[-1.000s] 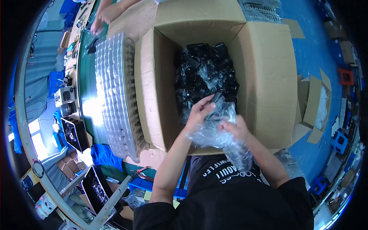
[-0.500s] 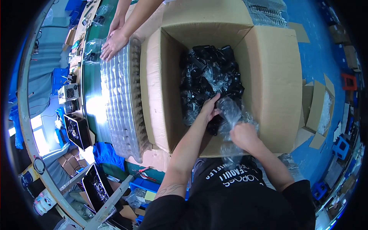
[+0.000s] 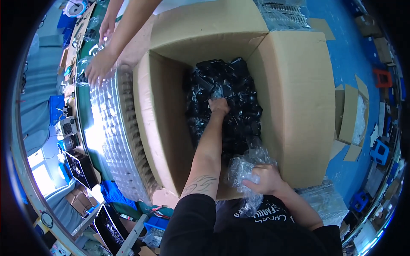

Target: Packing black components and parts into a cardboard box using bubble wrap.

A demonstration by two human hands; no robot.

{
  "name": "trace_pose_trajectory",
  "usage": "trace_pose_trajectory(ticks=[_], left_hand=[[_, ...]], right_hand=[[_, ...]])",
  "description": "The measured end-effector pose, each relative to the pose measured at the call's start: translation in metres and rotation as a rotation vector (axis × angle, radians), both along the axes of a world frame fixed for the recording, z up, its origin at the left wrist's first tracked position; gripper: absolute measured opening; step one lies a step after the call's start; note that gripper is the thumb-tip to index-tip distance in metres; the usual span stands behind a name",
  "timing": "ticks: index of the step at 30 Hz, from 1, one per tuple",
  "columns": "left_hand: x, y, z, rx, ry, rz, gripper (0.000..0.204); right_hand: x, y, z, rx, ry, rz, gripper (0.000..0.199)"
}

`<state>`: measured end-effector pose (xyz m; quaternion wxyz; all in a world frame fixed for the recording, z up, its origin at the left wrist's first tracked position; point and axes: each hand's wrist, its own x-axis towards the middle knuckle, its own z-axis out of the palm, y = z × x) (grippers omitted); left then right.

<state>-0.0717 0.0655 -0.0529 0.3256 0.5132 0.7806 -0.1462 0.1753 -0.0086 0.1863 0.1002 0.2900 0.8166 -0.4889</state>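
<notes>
A deep, open cardboard box (image 3: 307,106) stands in front of me, with a pile of black plastic parts (image 3: 237,102) at its bottom. Inside it, my left hand (image 3: 219,106) is closed on a clear plastic bag (image 3: 218,91) lying over the parts. My right hand (image 3: 268,178) grips a bunch of crumpled clear plastic bags (image 3: 242,170) at the near wall of the box. What the left fingertips touch is partly hidden.
Left of the box, a stack of clear moulded trays (image 3: 113,123) rests on a green bench. Another person's hand (image 3: 100,66) is over its far end. More wrapped trays (image 3: 284,15) stand at the back right. Flattened cardboard (image 3: 350,113) lies on the blue floor.
My left hand has moved farther into the box, onto the plastic there. My right hand has drawn the crumpled bags nearer to me. The other person's hands have shifted left on the trays.
</notes>
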Motion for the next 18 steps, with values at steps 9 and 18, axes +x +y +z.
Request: trace_pose_trajectory(ticks=[9,18], left_hand=[[-0.009,-0.037,0.055,0.354,-0.265,0.424,0.023],[-0.004,-0.111,0.158,0.633,-1.736,1.236,0.024]], right_hand=[[-0.027,0.019,0.021,0.131,0.175,-0.125,0.012],[-0.021,0.014,-0.015,-0.384,0.235,-0.309,0.026]])
